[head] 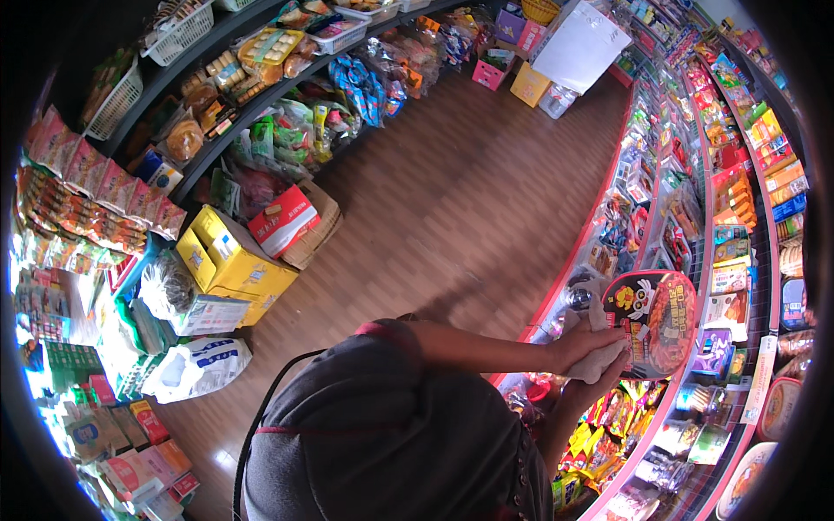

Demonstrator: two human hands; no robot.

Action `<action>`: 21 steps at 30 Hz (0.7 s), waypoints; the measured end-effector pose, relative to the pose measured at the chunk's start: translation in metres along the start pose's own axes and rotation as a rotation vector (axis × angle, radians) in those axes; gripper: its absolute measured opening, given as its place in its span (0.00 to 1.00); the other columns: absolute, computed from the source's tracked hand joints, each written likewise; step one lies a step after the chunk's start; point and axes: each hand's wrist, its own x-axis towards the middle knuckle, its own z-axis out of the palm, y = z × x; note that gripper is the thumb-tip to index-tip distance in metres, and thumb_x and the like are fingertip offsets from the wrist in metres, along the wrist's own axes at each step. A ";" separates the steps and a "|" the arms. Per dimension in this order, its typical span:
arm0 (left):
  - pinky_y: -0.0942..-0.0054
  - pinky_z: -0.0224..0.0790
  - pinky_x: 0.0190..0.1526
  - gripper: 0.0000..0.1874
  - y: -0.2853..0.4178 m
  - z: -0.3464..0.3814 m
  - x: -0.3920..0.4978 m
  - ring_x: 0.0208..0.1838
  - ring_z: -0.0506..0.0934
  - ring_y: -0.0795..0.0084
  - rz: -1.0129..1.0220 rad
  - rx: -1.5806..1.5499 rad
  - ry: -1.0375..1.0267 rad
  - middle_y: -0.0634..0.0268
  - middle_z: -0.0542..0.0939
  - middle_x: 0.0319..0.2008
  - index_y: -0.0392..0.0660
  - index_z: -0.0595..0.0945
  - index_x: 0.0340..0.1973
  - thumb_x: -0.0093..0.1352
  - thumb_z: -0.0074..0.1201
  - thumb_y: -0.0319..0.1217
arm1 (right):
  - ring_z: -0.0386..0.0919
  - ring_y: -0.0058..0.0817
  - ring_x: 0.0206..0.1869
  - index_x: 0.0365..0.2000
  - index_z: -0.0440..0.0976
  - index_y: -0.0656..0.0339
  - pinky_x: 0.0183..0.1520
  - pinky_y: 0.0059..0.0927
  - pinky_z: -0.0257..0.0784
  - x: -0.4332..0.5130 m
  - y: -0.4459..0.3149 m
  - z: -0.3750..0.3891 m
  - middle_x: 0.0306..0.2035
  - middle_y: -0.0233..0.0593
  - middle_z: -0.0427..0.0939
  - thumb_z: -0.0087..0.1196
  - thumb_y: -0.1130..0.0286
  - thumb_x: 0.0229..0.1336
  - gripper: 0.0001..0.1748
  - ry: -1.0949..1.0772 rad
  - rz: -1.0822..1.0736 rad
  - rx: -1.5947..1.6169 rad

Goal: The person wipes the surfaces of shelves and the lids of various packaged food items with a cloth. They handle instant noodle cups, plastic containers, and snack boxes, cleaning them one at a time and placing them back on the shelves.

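Observation:
My left hand (586, 344) grips a light grey cloth (598, 366) at the near edge of a snack package (658, 325). The package is black and red, rounded, with a cartoon bird, pictured food and writing on its top. Close below, my right hand (596, 385) closes around the same edge, with cloth bunched between the two hands. Its fingers are partly hidden by the cloth. Both arms reach out over a stocked shelf, and the package is held above it. Yellow and red snack bags (606, 430) lie on the shelf beneath.
Tiered shelves with red edges (704, 273) hold packaged snacks at right. Across the wooden floor (423, 247) stand a yellow carton (260, 280), a red-and-white box (283, 221) and a white plastic bag (199, 368). Bread shelves (221, 130) curve along the upper left. Boxes (529, 84) stand at the aisle's far end.

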 end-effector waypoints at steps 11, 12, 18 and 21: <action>0.75 0.70 0.39 0.18 -0.030 0.005 -0.010 0.39 0.76 0.78 -0.363 0.276 -0.059 0.65 0.79 0.35 0.37 0.77 0.44 0.69 0.53 0.40 | 0.75 0.34 0.49 0.55 0.63 0.66 0.50 0.36 0.72 0.008 -0.018 -0.048 0.50 0.49 0.72 0.52 0.63 0.61 0.26 0.336 0.093 -0.134; 0.75 0.70 0.39 0.18 -0.028 0.003 -0.011 0.39 0.76 0.77 -0.407 0.340 -0.102 0.65 0.79 0.35 0.36 0.76 0.44 0.69 0.52 0.39 | 0.72 0.33 0.52 0.57 0.60 0.70 0.51 0.36 0.72 0.006 -0.026 -0.048 0.54 0.51 0.69 0.53 0.66 0.60 0.29 0.327 -0.019 -0.073; 0.71 0.69 0.40 0.22 0.004 0.010 -0.012 0.41 0.75 0.76 -0.310 0.454 -0.218 0.61 0.77 0.34 0.33 0.71 0.50 0.69 0.51 0.39 | 0.63 0.40 0.61 0.61 0.54 0.73 0.62 0.40 0.62 0.007 -0.067 -0.070 0.60 0.52 0.63 0.59 0.62 0.57 0.40 0.374 -0.459 -0.817; 0.75 0.69 0.40 0.14 0.011 0.031 0.004 0.39 0.74 0.80 -0.215 0.251 -0.325 0.66 0.76 0.36 0.40 0.71 0.47 0.70 0.52 0.34 | 0.62 0.46 0.62 0.62 0.54 0.69 0.63 0.44 0.59 0.004 -0.078 -0.085 0.59 0.53 0.61 0.67 0.68 0.47 0.46 0.316 -0.493 -1.074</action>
